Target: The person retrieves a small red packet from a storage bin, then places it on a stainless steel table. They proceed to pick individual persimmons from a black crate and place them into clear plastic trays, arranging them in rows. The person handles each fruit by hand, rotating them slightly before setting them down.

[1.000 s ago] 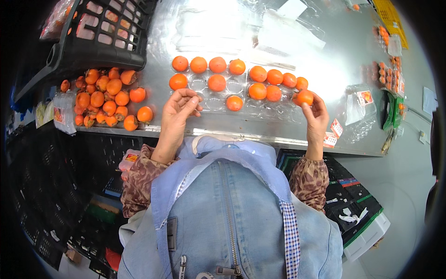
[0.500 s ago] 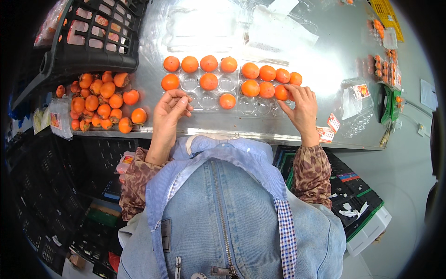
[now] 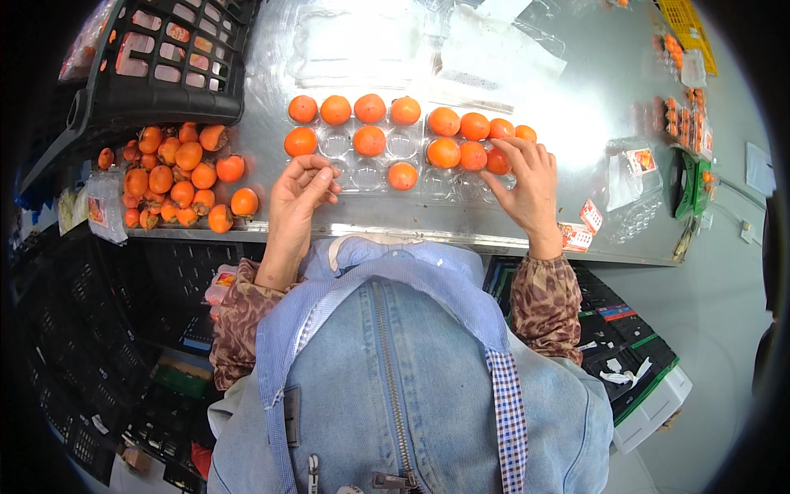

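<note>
My right hand (image 3: pixel 527 185) has thumb and fingertips around an orange persimmon (image 3: pixel 496 160) in the middle row of the right clear plastic tray (image 3: pixel 440 188). Persimmons fill the far row of that tray, and more sit beside the gripped one. At the near left corner of the left clear tray (image 3: pixel 368 176) is my left hand (image 3: pixel 301 191), its fingers loosely curled and nothing visible in them. The left tray carries a far row of persimmons, two in its middle row and a single persimmon (image 3: pixel 402 176) in the near row; its other cups show bare plastic.
A heap of loose persimmons (image 3: pixel 183 169) lies at the left, below a black slatted crate (image 3: pixel 169 62). Stacked clear lids (image 3: pixel 358 49) and white sheets (image 3: pixel 494 58) lie behind the trays. Labels (image 3: pixel 576 236) and more clear packaging (image 3: pixel 632 177) are to the right.
My right hand has shifted slightly left, its fingers now reaching over the top of the persimmon. My left hand stays nearly in place.
</note>
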{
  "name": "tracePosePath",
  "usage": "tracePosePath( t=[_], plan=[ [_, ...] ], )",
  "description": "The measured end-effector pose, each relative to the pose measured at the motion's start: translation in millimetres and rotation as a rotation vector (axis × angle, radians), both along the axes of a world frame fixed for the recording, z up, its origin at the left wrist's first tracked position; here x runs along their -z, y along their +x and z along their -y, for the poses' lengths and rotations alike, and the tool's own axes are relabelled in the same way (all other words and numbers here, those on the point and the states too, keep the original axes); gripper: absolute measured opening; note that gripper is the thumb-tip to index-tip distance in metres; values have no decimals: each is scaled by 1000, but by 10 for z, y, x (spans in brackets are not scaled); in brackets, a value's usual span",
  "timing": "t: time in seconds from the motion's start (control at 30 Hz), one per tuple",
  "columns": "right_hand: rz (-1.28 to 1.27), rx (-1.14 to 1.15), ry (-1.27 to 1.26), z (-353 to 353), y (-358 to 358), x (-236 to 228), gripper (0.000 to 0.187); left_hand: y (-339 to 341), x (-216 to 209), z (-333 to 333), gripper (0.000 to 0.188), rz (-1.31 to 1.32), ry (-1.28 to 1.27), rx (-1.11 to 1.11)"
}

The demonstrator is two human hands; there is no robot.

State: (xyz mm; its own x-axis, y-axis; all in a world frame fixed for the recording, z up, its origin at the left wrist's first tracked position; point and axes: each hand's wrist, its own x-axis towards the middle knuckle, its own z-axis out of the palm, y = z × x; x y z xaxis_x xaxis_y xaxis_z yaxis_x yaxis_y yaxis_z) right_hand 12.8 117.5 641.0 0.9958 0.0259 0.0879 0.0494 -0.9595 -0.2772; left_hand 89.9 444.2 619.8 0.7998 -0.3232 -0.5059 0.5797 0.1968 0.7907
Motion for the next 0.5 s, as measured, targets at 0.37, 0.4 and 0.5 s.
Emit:
tracePosePath(
  t=[0.37, 0.4, 0.5],
  plan=[
    [27, 41, -22, 197, -148, -55, 49, -5, 12, -2, 13, -14, 0, 9],
    [24, 64, 8, 221, -206, -113, 48, 0, 16, -2, 13, -21, 7, 4],
    [8, 120, 64, 299, -414, -250, 47, 17, 24, -2, 13, -19, 5, 6]
  ],
)
